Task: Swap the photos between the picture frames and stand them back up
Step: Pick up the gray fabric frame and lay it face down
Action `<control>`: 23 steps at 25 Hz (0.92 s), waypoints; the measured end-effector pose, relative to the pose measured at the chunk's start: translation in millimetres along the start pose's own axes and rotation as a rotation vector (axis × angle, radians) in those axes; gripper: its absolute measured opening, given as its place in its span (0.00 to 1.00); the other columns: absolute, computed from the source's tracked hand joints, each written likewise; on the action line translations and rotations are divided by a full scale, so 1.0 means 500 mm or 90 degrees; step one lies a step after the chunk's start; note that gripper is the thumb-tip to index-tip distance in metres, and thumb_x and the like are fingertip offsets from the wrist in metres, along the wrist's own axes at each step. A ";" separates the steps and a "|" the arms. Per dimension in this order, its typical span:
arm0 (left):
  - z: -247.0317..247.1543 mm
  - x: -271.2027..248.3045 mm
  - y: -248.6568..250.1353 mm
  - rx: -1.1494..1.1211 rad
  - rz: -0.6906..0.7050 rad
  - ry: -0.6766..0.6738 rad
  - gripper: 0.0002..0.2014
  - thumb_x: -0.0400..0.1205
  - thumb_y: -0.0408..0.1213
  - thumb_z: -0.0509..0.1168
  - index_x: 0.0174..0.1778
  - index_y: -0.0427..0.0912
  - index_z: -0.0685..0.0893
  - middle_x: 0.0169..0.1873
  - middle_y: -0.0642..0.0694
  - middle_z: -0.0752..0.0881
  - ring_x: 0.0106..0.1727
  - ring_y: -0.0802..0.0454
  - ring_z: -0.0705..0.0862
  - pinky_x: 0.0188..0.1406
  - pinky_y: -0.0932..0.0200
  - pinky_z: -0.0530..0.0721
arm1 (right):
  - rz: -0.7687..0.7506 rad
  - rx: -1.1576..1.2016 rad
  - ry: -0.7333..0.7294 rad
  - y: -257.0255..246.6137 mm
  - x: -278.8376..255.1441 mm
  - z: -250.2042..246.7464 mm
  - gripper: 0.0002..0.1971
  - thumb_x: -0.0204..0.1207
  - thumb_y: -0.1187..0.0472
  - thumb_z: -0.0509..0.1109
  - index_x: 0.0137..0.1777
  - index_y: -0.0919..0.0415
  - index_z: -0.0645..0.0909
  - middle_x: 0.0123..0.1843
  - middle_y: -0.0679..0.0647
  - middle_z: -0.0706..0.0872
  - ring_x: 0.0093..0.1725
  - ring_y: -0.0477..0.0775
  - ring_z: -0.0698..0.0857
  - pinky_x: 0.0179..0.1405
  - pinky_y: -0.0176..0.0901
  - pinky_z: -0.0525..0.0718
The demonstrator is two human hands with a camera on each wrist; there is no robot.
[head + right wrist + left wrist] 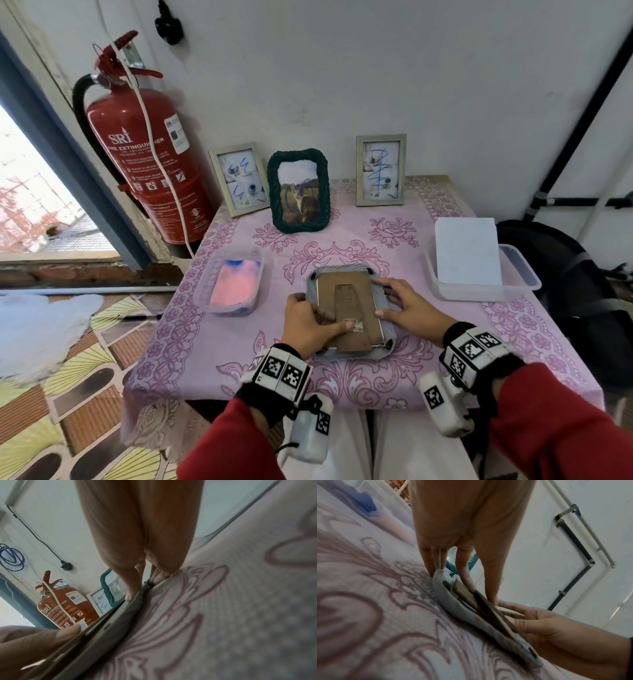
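Head view: grey rope-rimmed picture frame point(352, 313) face down on pink tablecloth point(445, 359); my left hand point(310, 325) presses its brown backing, fingers straight; my right hand point(407, 308) flat on its edge.

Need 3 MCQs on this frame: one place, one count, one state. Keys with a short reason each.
1. Where does the grey frame lie?
A. leaning on the wall
B. on the tablecloth between the two tubs
C. inside the right tub

2. How many frames stand upright at the wall?
A. one
B. two
C. three

3. How does the grey frame lie?
A. face down, brown back up
B. face up, photo showing
C. standing on its prop

Answers:
1 B: it lies flat between the left tub and the right tub.
2 C: a pale frame, the green frame and another pale frame stand there.
3 A: its brown back and prop show on top, with the left hand and right hand on it.
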State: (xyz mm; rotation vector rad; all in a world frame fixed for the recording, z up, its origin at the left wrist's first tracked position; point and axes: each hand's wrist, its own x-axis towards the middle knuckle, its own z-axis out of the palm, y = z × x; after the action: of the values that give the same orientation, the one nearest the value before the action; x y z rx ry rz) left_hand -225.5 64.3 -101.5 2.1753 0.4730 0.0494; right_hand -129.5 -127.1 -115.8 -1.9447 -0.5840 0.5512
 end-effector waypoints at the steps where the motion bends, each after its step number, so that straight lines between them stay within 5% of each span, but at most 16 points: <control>1: 0.001 0.000 -0.001 -0.019 0.002 0.002 0.16 0.62 0.46 0.82 0.34 0.43 0.82 0.61 0.45 0.68 0.65 0.48 0.74 0.59 0.48 0.84 | 0.001 0.006 0.001 0.001 -0.001 0.000 0.32 0.75 0.71 0.69 0.78 0.60 0.63 0.74 0.61 0.64 0.78 0.54 0.66 0.75 0.33 0.61; 5: 0.004 -0.002 -0.017 -0.011 0.014 0.037 0.15 0.64 0.46 0.81 0.37 0.43 0.85 0.72 0.43 0.64 0.76 0.48 0.64 0.73 0.55 0.71 | 0.000 0.020 0.004 0.005 0.000 0.000 0.31 0.75 0.72 0.69 0.77 0.61 0.64 0.75 0.62 0.64 0.78 0.55 0.66 0.78 0.38 0.62; 9: -0.003 -0.004 -0.025 -0.037 0.023 0.055 0.14 0.64 0.44 0.81 0.38 0.42 0.85 0.70 0.44 0.66 0.75 0.52 0.64 0.64 0.69 0.63 | -0.002 0.011 0.016 0.007 0.003 0.001 0.28 0.77 0.70 0.68 0.76 0.60 0.66 0.73 0.61 0.66 0.77 0.54 0.67 0.76 0.34 0.61; 13: -0.012 -0.006 -0.026 -0.060 0.044 0.072 0.14 0.66 0.43 0.80 0.39 0.43 0.85 0.58 0.44 0.74 0.64 0.51 0.75 0.62 0.64 0.72 | -0.005 0.000 0.014 0.003 0.000 0.001 0.29 0.76 0.69 0.70 0.76 0.60 0.66 0.72 0.60 0.66 0.75 0.52 0.68 0.75 0.32 0.61; 17: -0.027 -0.015 -0.036 -0.137 0.038 0.084 0.17 0.69 0.39 0.78 0.50 0.41 0.82 0.53 0.41 0.83 0.51 0.47 0.84 0.47 0.57 0.86 | 0.003 -0.026 0.021 -0.002 -0.002 0.002 0.28 0.76 0.69 0.70 0.76 0.63 0.67 0.70 0.62 0.67 0.75 0.53 0.69 0.74 0.30 0.61; 23: -0.075 -0.031 -0.094 -0.166 -0.003 0.144 0.32 0.69 0.39 0.78 0.69 0.42 0.76 0.51 0.44 0.84 0.45 0.52 0.84 0.41 0.63 0.84 | 0.010 -0.024 0.020 -0.007 -0.007 0.002 0.27 0.76 0.69 0.70 0.75 0.63 0.69 0.70 0.61 0.68 0.73 0.51 0.69 0.73 0.29 0.61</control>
State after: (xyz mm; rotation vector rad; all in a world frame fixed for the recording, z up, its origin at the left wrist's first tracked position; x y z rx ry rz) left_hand -262.6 113.0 -113.3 1.9208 0.5663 0.3384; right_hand -133.5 -127.0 -112.7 -1.9920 -0.5623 0.5218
